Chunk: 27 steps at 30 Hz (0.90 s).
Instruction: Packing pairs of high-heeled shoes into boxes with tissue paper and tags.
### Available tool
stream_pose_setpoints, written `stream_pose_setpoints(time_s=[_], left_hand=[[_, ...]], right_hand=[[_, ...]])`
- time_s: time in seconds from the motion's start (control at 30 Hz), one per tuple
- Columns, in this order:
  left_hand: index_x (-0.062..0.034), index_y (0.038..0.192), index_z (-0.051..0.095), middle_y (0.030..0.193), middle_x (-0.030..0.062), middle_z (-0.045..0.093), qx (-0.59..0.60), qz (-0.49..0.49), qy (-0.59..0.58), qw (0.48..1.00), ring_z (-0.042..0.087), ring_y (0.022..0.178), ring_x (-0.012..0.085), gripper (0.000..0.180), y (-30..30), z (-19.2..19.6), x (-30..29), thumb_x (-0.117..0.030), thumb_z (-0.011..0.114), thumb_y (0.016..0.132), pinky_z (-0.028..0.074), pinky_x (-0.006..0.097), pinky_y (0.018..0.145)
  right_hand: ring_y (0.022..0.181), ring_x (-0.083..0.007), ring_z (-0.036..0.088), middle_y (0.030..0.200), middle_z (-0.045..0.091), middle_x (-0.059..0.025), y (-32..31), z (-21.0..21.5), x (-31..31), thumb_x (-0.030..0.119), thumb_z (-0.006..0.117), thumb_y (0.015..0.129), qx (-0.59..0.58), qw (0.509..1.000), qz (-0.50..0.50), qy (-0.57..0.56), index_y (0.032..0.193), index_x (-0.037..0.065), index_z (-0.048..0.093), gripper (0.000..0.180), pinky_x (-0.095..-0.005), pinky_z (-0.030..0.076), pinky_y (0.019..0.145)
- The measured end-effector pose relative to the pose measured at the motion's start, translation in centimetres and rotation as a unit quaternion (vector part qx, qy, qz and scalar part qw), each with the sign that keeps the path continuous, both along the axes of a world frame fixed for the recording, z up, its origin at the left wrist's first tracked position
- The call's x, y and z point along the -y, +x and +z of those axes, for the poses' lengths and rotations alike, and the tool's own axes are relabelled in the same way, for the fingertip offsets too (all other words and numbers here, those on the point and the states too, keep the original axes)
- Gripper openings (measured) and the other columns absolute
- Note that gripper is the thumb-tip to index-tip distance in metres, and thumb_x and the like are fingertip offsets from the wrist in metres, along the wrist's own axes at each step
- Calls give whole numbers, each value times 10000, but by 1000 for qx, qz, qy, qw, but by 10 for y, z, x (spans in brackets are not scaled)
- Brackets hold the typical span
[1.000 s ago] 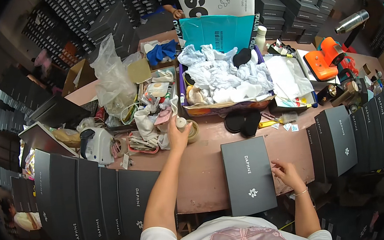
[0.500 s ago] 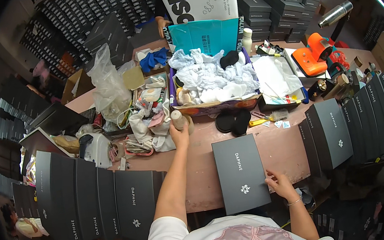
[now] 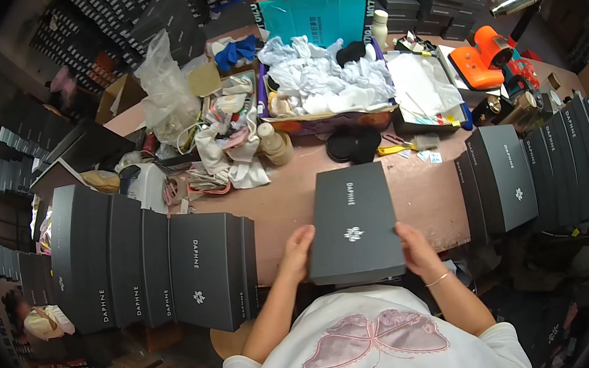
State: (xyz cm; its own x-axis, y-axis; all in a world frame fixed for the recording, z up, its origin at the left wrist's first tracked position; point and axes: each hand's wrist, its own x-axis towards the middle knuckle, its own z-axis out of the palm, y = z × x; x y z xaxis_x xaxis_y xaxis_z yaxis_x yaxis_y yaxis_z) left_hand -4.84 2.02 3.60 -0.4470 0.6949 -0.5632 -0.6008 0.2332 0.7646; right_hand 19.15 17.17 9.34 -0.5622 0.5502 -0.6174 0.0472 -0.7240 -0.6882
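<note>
A dark grey lidded shoebox (image 3: 350, 214) with pale print lies in front of me at the table's near edge. My left hand (image 3: 297, 255) is closed against the box's left side. Against the right side, my right hand (image 3: 417, 250) grips it too, a thin bracelet on the wrist. Some fingertips are hidden by the box. Beyond it on the table are a pale plastic bottle (image 3: 274, 143), a black rounded pad (image 3: 354, 145) and a yellow-handled brush (image 3: 410, 144).
Grey shoebox stacks stand at left (image 3: 206, 267) and right (image 3: 504, 178). Behind the bench's middle sits a purple carton (image 3: 331, 123) of white crumpled cloths, beside a bin of rags and a tray of white sheets (image 3: 421, 86). An orange tape dispenser (image 3: 477, 65) is at the far right.
My left hand has let go of the bottle, which now stands on the table, and has come back to the shoebox. Both hands now hold the box, slightly turned and shifted left.
</note>
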Motion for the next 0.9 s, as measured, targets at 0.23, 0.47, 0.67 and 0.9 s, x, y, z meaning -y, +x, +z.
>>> stream_pose_setpoints(time_s=[0.23, 0.47, 0.67, 0.9], left_hand=[[-50, 1465, 243, 1464, 219, 291, -291, -20, 8, 956, 358, 1325, 328, 833, -42, 66, 57, -341, 702, 833, 324, 407, 1064], [-9, 1268, 505, 1401, 235, 379, -707, -168, -182, 662, 318, 1335, 401, 611, 17, 81, 32, -197, 755, 743, 306, 437, 1070], [12, 1089, 632, 1053, 146, 643, -267, -476, 140, 826, 628, 959, 235, 329, 85, 69, 1, -222, 670, 862, 499, 322, 845], [-10, 1294, 485, 1337, 198, 485, -285, -649, 222, 670, 451, 1252, 311, 447, 145, 34, -33, -274, 483, 934, 311, 416, 1073]], right_hand=[[885, -277, 612, 1019, 608, -192, -54, 1, 64, 365, 713, 813, 26, 796, 407, 448, 1165, 0, 505, 548, -369, 497, 769], [1054, -359, 535, 1189, 534, -221, -18, -43, 8, 210, 722, 750, 345, 575, 259, 695, 1127, 49, 562, 440, -392, 464, 866], [662, -281, 592, 765, 578, -137, 0, -72, -8, 97, 680, 755, 300, 708, 212, 603, 967, 37, 571, 245, -380, 488, 622], [802, -214, 626, 866, 635, -139, -117, 36, 33, 71, 587, 817, -138, 842, 313, 418, 938, -7, 565, 146, -312, 498, 734]])
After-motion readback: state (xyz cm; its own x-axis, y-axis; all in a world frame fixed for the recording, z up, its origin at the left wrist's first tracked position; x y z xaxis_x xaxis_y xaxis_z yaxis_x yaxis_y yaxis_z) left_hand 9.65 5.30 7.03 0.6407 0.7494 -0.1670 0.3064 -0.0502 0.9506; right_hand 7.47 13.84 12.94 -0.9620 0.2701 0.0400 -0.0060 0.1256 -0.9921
